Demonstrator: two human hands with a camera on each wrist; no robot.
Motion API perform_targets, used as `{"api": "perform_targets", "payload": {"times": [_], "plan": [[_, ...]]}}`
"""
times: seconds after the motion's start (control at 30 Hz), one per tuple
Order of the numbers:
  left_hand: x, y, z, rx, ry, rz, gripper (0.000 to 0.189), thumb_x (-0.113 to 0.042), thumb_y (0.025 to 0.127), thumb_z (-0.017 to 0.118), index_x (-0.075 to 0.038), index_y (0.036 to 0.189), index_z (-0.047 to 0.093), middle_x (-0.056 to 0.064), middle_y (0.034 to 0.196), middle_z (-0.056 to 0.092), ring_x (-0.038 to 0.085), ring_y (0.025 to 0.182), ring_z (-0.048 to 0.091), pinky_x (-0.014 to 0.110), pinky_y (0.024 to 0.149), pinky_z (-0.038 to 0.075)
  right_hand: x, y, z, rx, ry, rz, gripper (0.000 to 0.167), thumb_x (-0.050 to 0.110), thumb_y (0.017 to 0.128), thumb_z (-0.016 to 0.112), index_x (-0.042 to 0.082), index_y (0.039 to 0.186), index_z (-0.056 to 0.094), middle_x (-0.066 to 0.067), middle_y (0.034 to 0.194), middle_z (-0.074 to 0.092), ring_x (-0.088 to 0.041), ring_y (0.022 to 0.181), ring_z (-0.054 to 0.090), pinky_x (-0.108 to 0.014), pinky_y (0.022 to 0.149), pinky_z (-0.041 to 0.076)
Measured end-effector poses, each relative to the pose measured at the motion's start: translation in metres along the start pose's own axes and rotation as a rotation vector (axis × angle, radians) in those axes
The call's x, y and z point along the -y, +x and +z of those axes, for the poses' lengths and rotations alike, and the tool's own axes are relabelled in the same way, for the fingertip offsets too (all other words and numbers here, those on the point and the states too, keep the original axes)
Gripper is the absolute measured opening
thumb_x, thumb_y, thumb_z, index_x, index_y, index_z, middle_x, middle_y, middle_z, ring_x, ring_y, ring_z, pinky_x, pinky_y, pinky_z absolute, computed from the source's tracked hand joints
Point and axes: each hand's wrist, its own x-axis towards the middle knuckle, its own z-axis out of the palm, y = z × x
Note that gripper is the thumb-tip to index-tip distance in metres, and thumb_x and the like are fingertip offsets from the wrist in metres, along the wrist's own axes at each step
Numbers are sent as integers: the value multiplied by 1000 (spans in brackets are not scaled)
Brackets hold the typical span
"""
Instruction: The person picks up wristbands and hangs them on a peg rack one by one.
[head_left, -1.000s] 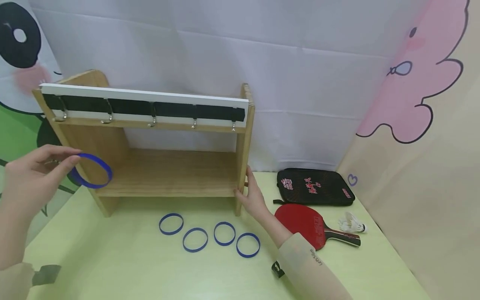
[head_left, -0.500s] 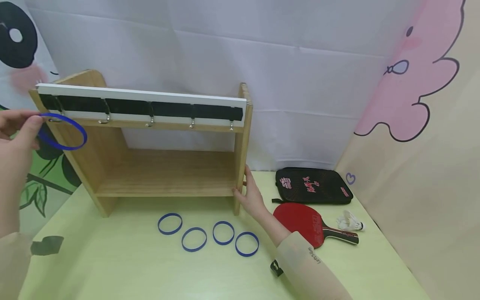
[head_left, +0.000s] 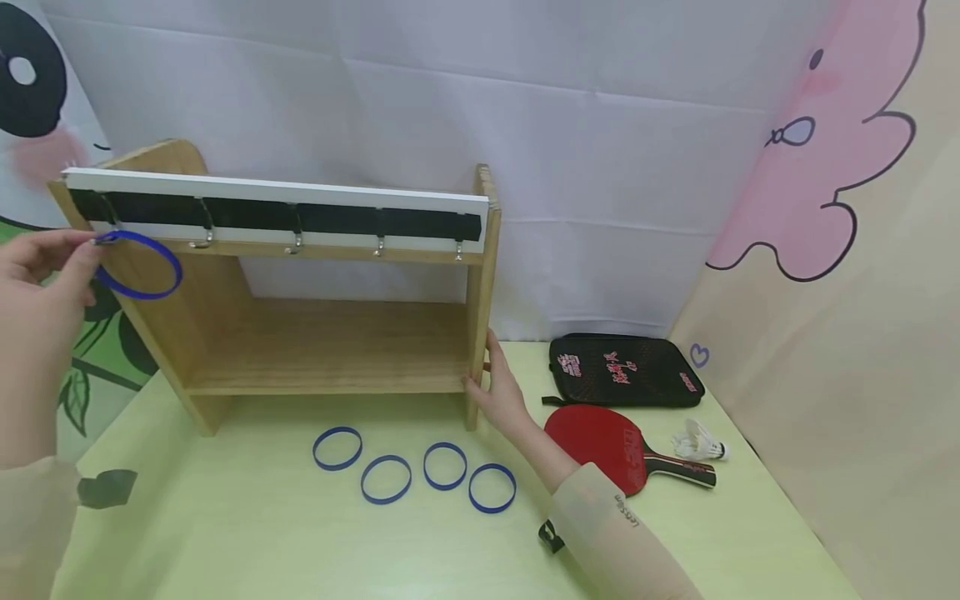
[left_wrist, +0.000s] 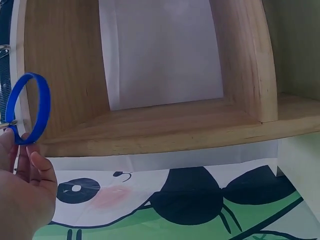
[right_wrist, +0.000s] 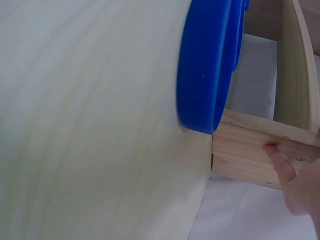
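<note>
My left hand pinches a blue silicone wristband between thumb and fingers at the leftmost metal hook. The wristband hangs tilted, and its pinched edge overlaps the hook's tip; the left wrist view shows the hook right at the band, close to the fingertips. The hooks line a black strip on the white rail across the wooden shelf's top front. My right hand holds the shelf's right side panel, thumb at the front edge, other fingers along the outer side. Several more blue wristbands lie on the table.
Right of the shelf are a black zip case, a red table tennis bat and a white shuttlecock. A small black object lies by the right sleeve, and a grey patch by the left sleeve. A white cloth hangs behind.
My left hand rose with the wristband from beside the shelf's left panel to hook height, then shifted slightly right onto the leftmost hook. My right hand stays on the side panel.
</note>
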Motion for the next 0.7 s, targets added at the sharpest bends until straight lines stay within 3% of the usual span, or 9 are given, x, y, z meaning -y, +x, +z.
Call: {"api": "perform_targets", "payload": {"times": [0.17, 0.27, 0.47, 0.57, 0.7], "plan": [[-1, -3, 0, -28, 21, -6, 26, -33, 92, 57, -26, 116, 63, -22, 95, 54, -1, 63, 46, 6, 53, 35, 3, -1, -1, 2, 4, -6, 82, 17, 91, 61, 24, 152, 5, -4, 154, 23, -31, 122, 49, -39, 79, 56], [-6, -9, 1, -81, 63, 18, 28, -34, 92, 57, -27, 119, 62, -24, 97, 53, -4, 63, 45, 4, 55, 35, 3, -1, 0, 2, 0, -12, 82, 16, 92, 60, 23, 152, 5, -5, 154, 23, -31, 122, 49, -39, 79, 56], [-19, -21, 3, -175, 159, 90, 30, -37, 91, 57, -32, 120, 60, -29, 104, 52, -12, 84, 44, 7, 71, 34, 5, -2, -1, 7, 4, 4, 82, 15, 91, 61, 22, 152, 5, -5, 154, 23, -31, 122, 49, -41, 80, 56], [-27, -29, 3, -162, 171, 99, 30, -36, 91, 59, -33, 120, 60, -29, 103, 51, -11, 82, 43, 6, 69, 33, 5, -2, -2, 11, 7, 20, 83, 16, 91, 61, 24, 152, 4, -3, 155, 22, -30, 123, 49, -41, 80, 55], [-37, -44, 8, -87, 152, 124, 30, -29, 90, 63, -28, 120, 61, -26, 100, 48, -7, 75, 43, 3, 61, 34, 3, -1, -2, 13, 14, 24, 83, 17, 91, 61, 25, 152, 4, -2, 154, 22, -29, 123, 49, -40, 81, 55]]}}
